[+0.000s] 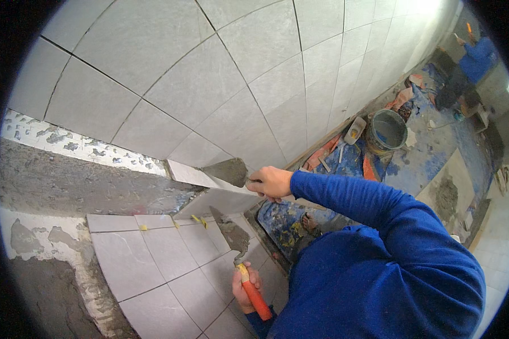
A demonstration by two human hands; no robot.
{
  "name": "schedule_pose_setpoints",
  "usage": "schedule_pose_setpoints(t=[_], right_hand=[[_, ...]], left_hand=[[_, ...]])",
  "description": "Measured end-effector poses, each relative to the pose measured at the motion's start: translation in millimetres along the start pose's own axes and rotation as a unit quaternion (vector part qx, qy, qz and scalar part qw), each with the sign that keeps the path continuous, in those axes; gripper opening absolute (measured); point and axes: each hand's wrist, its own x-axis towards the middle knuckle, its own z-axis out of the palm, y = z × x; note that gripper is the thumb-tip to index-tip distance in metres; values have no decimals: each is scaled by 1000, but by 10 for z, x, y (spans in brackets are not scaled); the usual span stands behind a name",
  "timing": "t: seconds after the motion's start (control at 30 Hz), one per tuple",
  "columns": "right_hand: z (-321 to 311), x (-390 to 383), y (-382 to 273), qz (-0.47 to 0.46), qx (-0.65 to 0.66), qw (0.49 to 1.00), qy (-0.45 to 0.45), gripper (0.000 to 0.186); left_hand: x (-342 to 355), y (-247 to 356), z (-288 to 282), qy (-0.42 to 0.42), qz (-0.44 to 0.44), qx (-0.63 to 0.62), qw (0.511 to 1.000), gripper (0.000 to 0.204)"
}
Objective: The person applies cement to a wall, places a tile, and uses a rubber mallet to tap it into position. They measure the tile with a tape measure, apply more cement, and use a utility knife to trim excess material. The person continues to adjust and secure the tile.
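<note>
My left hand (pixel 246 289) is wrapped round the orange-red handle of a trowel (pixel 255 299). The trowel's pointed blade, carrying grey mortar (pixel 233 234), points up and away over the tiled lower surface. Farther off, my right hand (pixel 270 183) is closed at the end of a narrow ledge, its fingertips against a dark mortar-covered patch (pixel 226 170). What it grips is mostly hidden by the fingers. A light tile strip (pixel 191 173) lies left of that patch, and a grey tile piece (pixel 218 200) stands just below it.
Large grey tiles (pixel 198 85) cover the wall ahead. Bare mortar and a white rough strip (pixel 85 145) run left. Yellow clips (pixel 199 221) sit in the tile joints. Right, a bucket (pixel 387 131) and debris stand on blue sheeting; a mortar-topped slab (pixel 449 175) lies nearer. Another person (pixel 475 59) is far right.
</note>
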Motion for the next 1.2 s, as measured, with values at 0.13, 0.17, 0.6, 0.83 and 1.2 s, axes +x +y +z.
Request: schedule_pose_setpoints(t=[0.13, 0.17, 0.6, 0.83, 1.2], right_hand=[[-77, -59, -219, 1, 84, 995, -48, 40], [-117, -87, -289, -2, 88, 994, -68, 39], [-985, -2220, 775, -66, -86, 960, 258, 47], [-852, -3740, 2221, 42, -334, 842, 422, 49], [-1441, -6291, 4678, 419, -243, 602, 635, 36]], left_hand=[[-45, -106, 42, 11, 11, 35, 999, 41], [-51, -134, 61, 21, 7, 47, 999, 42], [876, -508, 1255, -124, -163, 323, 924, 39], [1776, -1592, 3240, -299, -282, 447, 795, 34], [1566, -6370, 5815, -505, -431, 591, 460, 24]])
